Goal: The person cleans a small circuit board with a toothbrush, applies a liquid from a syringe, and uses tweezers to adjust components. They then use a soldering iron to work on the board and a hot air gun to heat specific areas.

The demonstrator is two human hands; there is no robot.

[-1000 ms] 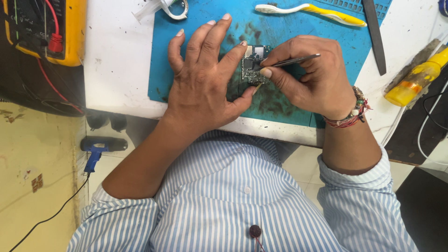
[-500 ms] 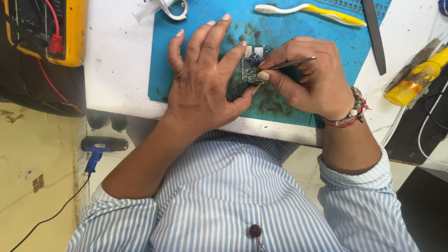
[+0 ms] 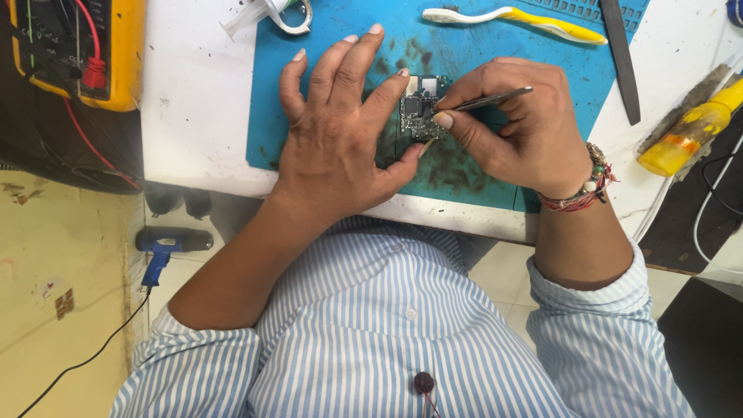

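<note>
The person leans over a white table [image 3: 201, 116] with a blue work mat [image 3: 480, 46] spread on it, and both hands meet near the middle of that mat. The left hand [image 3: 337, 131] lies flat with fingers spread, its forefinger and thumb pinching the edges of a small circuit board [image 3: 422, 108] so that it stays pressed to the mat. The right hand [image 3: 515, 128] is closed around a pair of metal tweezers [image 3: 487, 99], thumb and fingers clamped on them, with the tips pointing left and resting on the board's right side; whether the tips hold any part is too small to tell. A beaded and threaded bracelet [image 3: 584, 186] sits on the right wrist. Past the hands, at the mat's far edge, lies a yellow and white toothbrush [image 3: 518, 19], and just beside it a dark flat tool [image 3: 621, 58] runs slantwise. A yellow bottle [image 3: 685, 131] lies off the mat to the right. On the far left corner of the table stands a yellow meter [image 3: 73, 50] with a red lead plugged in. Below the table edge, on the floor, lies a blue and black glue gun [image 3: 166, 244]. The person wears a blue and white striped shirt [image 3: 387, 333].
</note>
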